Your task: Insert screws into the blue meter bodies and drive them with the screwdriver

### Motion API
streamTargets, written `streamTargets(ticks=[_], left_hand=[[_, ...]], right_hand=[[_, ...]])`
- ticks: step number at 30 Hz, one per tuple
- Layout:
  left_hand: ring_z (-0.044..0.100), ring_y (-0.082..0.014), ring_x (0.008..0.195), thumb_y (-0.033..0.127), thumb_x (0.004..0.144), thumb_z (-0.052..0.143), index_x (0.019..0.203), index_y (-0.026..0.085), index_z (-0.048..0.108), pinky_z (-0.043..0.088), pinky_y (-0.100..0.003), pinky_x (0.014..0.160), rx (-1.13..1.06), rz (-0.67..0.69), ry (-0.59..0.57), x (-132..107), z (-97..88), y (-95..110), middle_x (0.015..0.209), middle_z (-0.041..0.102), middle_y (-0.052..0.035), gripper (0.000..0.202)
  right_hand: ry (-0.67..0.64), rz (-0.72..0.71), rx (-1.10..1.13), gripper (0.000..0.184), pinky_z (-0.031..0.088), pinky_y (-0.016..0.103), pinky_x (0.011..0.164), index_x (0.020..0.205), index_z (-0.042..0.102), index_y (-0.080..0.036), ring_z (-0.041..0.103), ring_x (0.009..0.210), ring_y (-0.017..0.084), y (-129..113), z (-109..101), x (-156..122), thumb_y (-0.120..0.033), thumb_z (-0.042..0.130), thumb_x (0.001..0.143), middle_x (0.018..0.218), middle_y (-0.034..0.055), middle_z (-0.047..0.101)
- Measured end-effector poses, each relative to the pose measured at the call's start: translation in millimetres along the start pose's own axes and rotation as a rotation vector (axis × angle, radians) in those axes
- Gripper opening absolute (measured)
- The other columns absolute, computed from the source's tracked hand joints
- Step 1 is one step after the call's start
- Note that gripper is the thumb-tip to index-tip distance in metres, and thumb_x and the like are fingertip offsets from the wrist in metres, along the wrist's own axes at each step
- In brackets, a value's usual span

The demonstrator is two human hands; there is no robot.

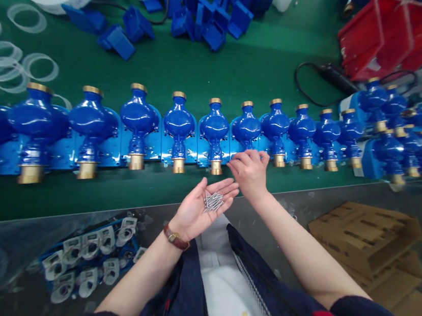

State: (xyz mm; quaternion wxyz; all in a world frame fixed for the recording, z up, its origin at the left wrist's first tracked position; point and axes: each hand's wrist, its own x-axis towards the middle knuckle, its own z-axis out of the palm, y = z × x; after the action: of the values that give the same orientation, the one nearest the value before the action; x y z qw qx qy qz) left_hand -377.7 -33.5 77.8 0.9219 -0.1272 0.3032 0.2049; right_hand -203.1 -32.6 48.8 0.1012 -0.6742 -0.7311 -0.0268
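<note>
My left hand (205, 205) is turned palm up below the bench edge, its fingers stretched out flat. On that palm lies a small heap of thin silver screws or pins (213, 202); their heads are too small to make out. My right hand (251, 171), with fingers bent together, is at the lower front of a blue valve-like body (246, 127) with brass ends, covering its lower end. Whatever its fingertips pinch is hidden. To its left stands another blue body (214, 127), and to its right one more (275, 122), each against a lighter blue housing.
The row of blue bodies runs across the green bench (108, 73). Behind it lie blue plastic pieces (213, 19), clear rings (2, 60) and a red bin (384, 36). Below the bench are a crate of grey-white parts (91, 249) and cardboard boxes (367, 236).
</note>
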Motion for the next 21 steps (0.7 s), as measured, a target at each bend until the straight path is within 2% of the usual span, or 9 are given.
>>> streamTargets(ticks=[4,8,11,14,17,21], left_hand=[[0.052,-0.0265,0.119,0.042,0.095,0.024,0.130,-0.003,0.044,0.043,-0.033,0.095,-0.020,0.011,-0.043,-2,4.1,0,0.126,0.056,-0.0228,0.060],[0.052,-0.0263,0.118,0.039,0.095,0.025,0.133,-0.002,0.041,0.041,-0.034,0.096,-0.043,0.030,-0.059,-2,6.4,-1,0.124,0.057,-0.0225,0.058],[0.056,-0.0236,0.114,0.032,0.095,0.027,0.134,-0.001,0.040,0.041,-0.033,0.097,-0.076,0.073,-0.042,-1,8.0,-4,0.121,0.060,-0.0202,0.052],[0.062,-0.0177,0.101,0.028,0.096,0.028,0.134,0.001,0.040,0.043,-0.029,0.094,-0.112,0.123,-0.028,2,11.2,-8,0.113,0.065,-0.0168,0.048],[0.062,-0.0148,0.098,0.027,0.096,0.027,0.136,0.001,0.037,0.044,-0.025,0.091,-0.131,0.164,0.009,6,17.5,-12,0.113,0.064,-0.0150,0.048],[0.059,-0.0150,0.107,0.030,0.096,0.025,0.138,0.000,0.033,0.041,-0.022,0.095,-0.129,0.200,0.041,11,26.3,-18,0.116,0.062,-0.0153,0.051]], right_hand=[[-0.076,-0.009,-0.073,0.022,0.021,0.041,0.085,0.070,0.065,-0.021,0.042,0.098,0.022,1,-1,5,-0.028,0.052,0.086,0.093,0.0034,0.066],[-0.044,-0.011,-0.096,0.016,0.025,0.040,0.084,0.076,0.066,-0.021,0.043,0.099,0.023,5,-6,2,-0.023,0.053,0.085,0.094,0.0034,0.066],[0.057,-0.012,0.036,0.014,0.029,0.039,0.085,0.077,0.065,-0.021,0.047,0.096,0.021,2,-20,-3,-0.023,0.054,0.084,0.093,0.0032,0.067],[0.141,-0.076,0.290,0.009,0.034,0.036,0.085,0.085,0.064,-0.020,0.050,0.091,0.018,-9,-43,-12,-0.023,0.056,0.083,0.090,0.0034,0.067],[0.108,-0.206,0.454,0.011,0.035,0.036,0.085,0.092,0.063,-0.021,0.050,0.090,0.018,-23,-60,-22,-0.024,0.059,0.082,0.090,0.0024,0.067],[0.017,-0.292,0.433,0.015,0.032,0.036,0.083,0.095,0.063,-0.022,0.048,0.089,0.018,-34,-57,-27,-0.030,0.060,0.082,0.088,0.0010,0.068]])
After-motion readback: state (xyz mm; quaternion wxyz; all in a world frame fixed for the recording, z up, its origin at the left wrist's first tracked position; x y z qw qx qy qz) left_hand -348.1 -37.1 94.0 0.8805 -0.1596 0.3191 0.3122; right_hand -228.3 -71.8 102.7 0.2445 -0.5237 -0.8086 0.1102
